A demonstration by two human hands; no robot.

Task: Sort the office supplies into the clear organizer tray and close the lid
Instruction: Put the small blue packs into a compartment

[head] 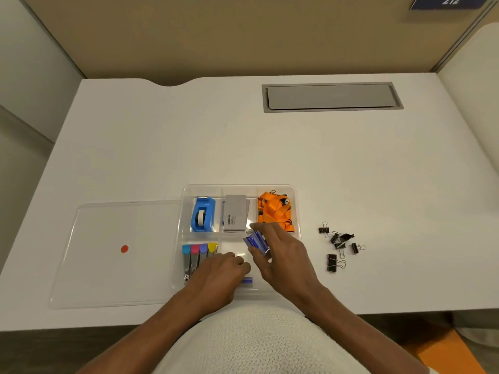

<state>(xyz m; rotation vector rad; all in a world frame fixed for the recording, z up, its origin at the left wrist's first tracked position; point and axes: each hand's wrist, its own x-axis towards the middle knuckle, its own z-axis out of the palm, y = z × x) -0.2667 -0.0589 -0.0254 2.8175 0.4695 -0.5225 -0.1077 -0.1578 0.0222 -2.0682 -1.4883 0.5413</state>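
The clear organizer tray (294, 203) sits at the desk's near edge. It holds a blue tape dispenser (203, 214), grey cards (235, 213), an orange lanyard (275, 210) and colourful-capped clippers (198, 253). My right hand (280, 252) hovers over the tray's front middle compartment, gripping small blue-and-white packets (256, 241). My left hand (218, 276) rests inside the same compartment, fingers curled, beside a blue item (247, 280) partly hidden under it. The clear lid (113, 252) with a red dot lies flat to the tray's left. Several black binder clips (339, 244) lie loose on the desk at the right.
A grey cable hatch (332, 97) is set into the white desk (189, 147) at the back right. Partition walls enclose the desk on three sides.
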